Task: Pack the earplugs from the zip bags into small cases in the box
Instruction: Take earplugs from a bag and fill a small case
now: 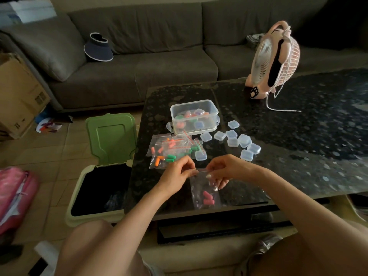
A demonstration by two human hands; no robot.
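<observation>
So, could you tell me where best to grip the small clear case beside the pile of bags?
Probably pinch the case by its near and far edges, from above: it lies flat and low on the table, with the bags crowding its left side.

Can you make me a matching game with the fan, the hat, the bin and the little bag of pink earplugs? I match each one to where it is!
1 fan
2 hat
3 bin
4 bag of pink earplugs

A on the sofa
B held by the left hand and right hand
C on the floor
D on the table

Pairs: 1-D, 2-A, 3-C, 4-B.
</observation>
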